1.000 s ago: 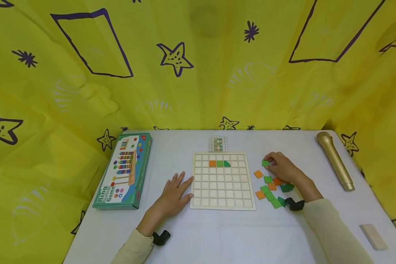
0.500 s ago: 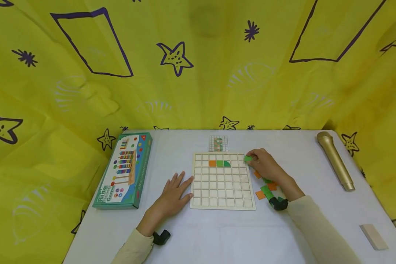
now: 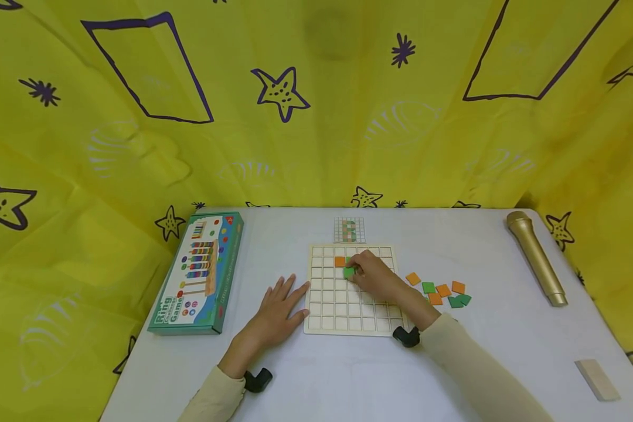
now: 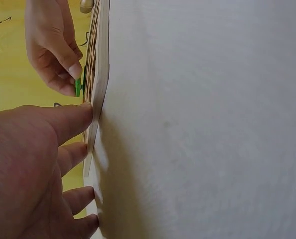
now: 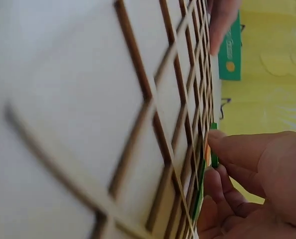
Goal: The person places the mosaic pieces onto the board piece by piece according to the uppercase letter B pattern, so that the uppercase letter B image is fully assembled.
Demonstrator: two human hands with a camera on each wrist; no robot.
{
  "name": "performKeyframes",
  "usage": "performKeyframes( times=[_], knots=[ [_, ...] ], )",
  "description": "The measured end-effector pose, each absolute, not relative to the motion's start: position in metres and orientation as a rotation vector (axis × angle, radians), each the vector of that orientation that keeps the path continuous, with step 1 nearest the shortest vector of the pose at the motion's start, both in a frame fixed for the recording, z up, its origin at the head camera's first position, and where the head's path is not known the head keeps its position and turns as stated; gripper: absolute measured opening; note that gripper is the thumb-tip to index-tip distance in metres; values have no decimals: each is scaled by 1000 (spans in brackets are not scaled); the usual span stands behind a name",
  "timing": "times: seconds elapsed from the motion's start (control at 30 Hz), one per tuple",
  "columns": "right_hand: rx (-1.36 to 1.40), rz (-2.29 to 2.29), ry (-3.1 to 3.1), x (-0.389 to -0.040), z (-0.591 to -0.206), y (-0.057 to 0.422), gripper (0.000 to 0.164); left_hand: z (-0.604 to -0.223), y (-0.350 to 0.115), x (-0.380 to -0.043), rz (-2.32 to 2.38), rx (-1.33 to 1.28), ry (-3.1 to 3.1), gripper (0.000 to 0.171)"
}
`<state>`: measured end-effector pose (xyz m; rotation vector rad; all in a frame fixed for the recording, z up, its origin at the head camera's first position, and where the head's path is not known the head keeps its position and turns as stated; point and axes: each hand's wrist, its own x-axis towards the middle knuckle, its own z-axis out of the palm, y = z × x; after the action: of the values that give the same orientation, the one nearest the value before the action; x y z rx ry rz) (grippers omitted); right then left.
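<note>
My right hand (image 3: 374,276) pinches a green square tile (image 3: 349,273) between thumb and fingers, close over the wooden grid board (image 3: 329,323). In the right wrist view the pinched green tile (image 5: 214,145) stands on edge near the grid. An orange square tile (image 3: 340,261) lies in a cell of the second row, and the green pieces beside it are mostly hidden by my fingers. My left hand (image 3: 278,310) rests on the table with fingers spread, its thumb and index fingertip at the board's left edge; the left wrist view shows those fingertips (image 4: 86,112) touching that edge.
Several loose orange tiles (image 3: 412,278) and green tiles (image 3: 428,287) lie right of the board, partly behind my right forearm. A pattern card (image 3: 349,229) lies beyond the board. A game box (image 3: 197,272) stands left, a gold microphone (image 3: 536,258) right, and a wooden block (image 3: 597,379) front right.
My right hand has carried the green tile leftward from the loose pile, past the board's right edge, to over the board near the orange tile. The left hand has stayed still.
</note>
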<state>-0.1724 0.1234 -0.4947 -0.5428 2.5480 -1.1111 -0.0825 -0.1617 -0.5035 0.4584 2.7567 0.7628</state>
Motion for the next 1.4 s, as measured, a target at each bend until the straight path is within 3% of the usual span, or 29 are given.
performKeyframes(
  times=[0.33,0.67,0.97,1.27,1.4],
  knots=[
    [-606,-1062,2679,-165,-499,103,10,-503,-162,-83,770,461,2759,59],
    [-633,-970,2732,-163,-497,97,24,-506,-163,-84,757,463,2761,58],
    [-696,-919,2769,-162,-494,100,12,-504,-163,-83,771,485,2759,59],
    [-517,-920,2754,-167,-485,144,15,-506,-163,-83,742,488,2769,60],
    [-351,-901,2741,-169,-482,181,29,-504,-163,-83,719,482,2772,60]
  ],
)
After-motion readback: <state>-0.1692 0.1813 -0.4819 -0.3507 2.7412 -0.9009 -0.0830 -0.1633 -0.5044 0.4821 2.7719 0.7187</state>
